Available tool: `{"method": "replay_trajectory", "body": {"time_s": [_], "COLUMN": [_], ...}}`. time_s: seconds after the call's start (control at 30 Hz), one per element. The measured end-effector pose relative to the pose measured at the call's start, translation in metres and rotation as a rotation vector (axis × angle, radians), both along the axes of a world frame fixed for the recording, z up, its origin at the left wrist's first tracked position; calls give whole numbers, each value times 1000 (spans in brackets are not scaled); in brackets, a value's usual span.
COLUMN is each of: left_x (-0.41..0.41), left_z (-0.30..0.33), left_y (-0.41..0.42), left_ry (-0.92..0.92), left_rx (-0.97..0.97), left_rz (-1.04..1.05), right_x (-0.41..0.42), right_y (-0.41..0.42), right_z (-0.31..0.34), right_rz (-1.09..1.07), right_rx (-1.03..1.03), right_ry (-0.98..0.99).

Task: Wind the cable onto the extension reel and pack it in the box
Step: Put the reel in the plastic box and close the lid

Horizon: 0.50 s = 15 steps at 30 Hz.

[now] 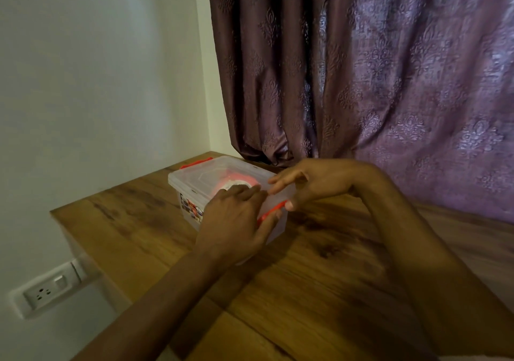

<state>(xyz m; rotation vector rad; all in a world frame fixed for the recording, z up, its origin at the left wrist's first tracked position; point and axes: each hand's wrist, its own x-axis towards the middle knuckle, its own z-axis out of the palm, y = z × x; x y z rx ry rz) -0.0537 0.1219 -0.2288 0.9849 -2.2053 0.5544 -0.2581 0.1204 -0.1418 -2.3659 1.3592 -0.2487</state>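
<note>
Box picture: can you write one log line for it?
stage: closing lid | box: on table | left hand, right hand: at red latch

Wooden tabletop (319, 277), brown grain with dark streaks, set into the room corner: wall on its left, curtain along the back. One item directly on it: clear plastic box (192, 185), lid on, red latches, sticker on the near-left side. Box stands at the far corner, near the curtain.
</note>
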Motion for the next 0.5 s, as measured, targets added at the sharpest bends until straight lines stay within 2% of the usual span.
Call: {"method": "replay_trajectory", "body": {"time_s": [0.1,0.5], "left_x": [7,7], "left_z": [0,-2], "left_y": [-7,-6], "left_ry": [-26,-31], "left_rx": [59,-31], "left_rz": [-46,-17], "right_x": [4,2], "right_y": [-5,-12], "right_z": [-6,-16], "right_rz": [-15,-17], "right_rx": [-33,-150], "right_ry": [-20,-93]}}
